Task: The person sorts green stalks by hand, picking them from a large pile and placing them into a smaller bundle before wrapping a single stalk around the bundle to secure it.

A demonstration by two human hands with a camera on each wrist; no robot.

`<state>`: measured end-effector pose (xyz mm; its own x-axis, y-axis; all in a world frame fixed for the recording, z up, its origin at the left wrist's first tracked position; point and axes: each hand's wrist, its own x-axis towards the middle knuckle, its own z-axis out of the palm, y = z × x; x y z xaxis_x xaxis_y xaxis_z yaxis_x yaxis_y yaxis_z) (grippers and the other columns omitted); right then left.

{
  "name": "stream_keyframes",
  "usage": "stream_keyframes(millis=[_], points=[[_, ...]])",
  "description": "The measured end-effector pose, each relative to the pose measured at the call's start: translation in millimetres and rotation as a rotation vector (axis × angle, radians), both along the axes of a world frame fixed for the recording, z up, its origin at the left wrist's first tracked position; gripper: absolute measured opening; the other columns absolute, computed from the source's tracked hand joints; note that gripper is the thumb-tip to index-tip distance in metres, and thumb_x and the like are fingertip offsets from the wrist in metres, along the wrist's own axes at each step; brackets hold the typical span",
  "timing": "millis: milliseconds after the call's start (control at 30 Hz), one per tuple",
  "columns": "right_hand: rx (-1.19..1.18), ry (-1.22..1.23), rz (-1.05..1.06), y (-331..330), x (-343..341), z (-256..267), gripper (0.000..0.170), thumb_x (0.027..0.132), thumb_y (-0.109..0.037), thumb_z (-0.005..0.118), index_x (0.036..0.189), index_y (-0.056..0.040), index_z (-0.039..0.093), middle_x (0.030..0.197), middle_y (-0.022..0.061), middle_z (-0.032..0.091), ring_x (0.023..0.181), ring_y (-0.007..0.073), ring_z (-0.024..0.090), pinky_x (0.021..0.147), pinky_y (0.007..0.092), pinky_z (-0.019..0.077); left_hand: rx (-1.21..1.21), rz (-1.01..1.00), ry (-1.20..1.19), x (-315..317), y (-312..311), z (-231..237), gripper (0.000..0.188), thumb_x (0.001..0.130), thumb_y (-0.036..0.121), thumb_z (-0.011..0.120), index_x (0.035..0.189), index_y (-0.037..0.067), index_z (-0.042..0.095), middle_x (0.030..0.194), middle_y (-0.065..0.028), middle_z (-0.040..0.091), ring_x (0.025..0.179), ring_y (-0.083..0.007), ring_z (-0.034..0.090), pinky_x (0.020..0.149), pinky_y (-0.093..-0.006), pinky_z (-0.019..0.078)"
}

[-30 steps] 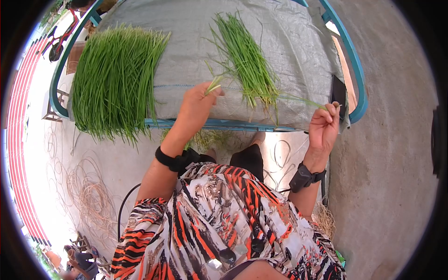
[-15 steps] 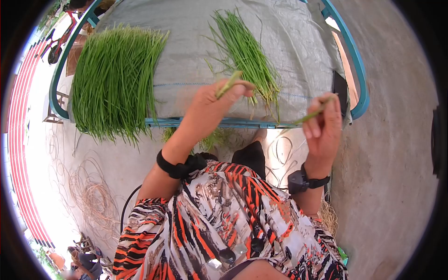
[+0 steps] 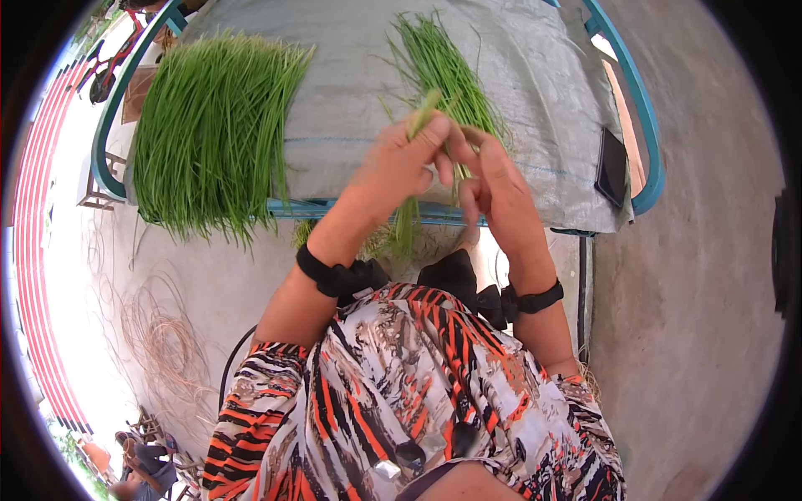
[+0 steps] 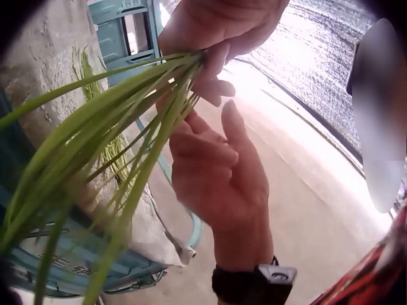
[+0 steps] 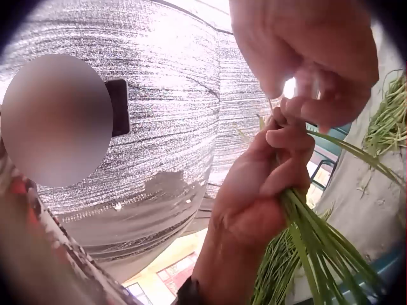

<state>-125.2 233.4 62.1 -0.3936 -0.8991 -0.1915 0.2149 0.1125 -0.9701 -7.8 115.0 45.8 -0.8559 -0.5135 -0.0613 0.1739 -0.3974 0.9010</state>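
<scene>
My left hand (image 3: 401, 163) grips a small bunch of garlic chives (image 4: 95, 143) over the table's near edge. Pale stem ends poke up past its thumb, and the green blades droop below. Close against it, my right hand (image 3: 501, 196) has its fingers bent, the fingertips meeting the left fingers at the stems. In the right wrist view, a long blade (image 5: 356, 152) runs out from where the hands meet. Behind the hands lies a loose pile of chives (image 3: 447, 71). A wide, neatly lined-up pile of chives (image 3: 217, 134) covers the table's left side.
A grey woven sheet (image 3: 342, 92) covers the table, inside a teal metal frame (image 3: 647, 125). A dark phone (image 3: 611, 167) lies near the right edge. Trimmings lie on the floor under the near edge, and a tangle of cord (image 3: 163, 334) lies at left.
My right hand, earlier out at the right with a chive blade, has come left to meet my left hand. My left hand has moved slightly right and away from my body, still gripping the bunch.
</scene>
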Motion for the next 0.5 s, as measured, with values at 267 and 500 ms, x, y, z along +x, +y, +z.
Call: stream_keyframes(millis=[267, 500], points=[[0.182, -0.307, 0.355, 24.5, -20.4, -55.2, 0.042, 0.098, -0.028, 0.045, 0.124, 0.0050, 0.048, 0.096, 0.0134, 0.065, 0.057, 0.0095, 0.056, 0.051, 0.0228, 0.0492, 0.404, 0.144, 0.240, 14.8, -72.7, -62.0, 0.022, 0.098, 0.023, 0.047, 0.102, 0.002, 0.055, 0.096, -0.0080, 0.062, 0.060, -0.0044, 0.047, 0.035, -0.0144, 0.0308], [0.166, -0.639, 0.338, 40.3, -21.6, -71.0, 0.048, 0.100, -0.031, 0.040, 0.126, 0.0102, 0.045, 0.105, 0.0199, 0.064, 0.058, 0.0123, 0.058, 0.052, 0.0264, 0.0522, 0.648, 0.074, 0.445, 21.8, -95.7, -110.9, 0.021, 0.098, 0.020, 0.047, 0.105, 0.002, 0.056, 0.103, -0.0094, 0.062, 0.063, -0.0059, 0.050, 0.036, -0.0159, 0.0339]])
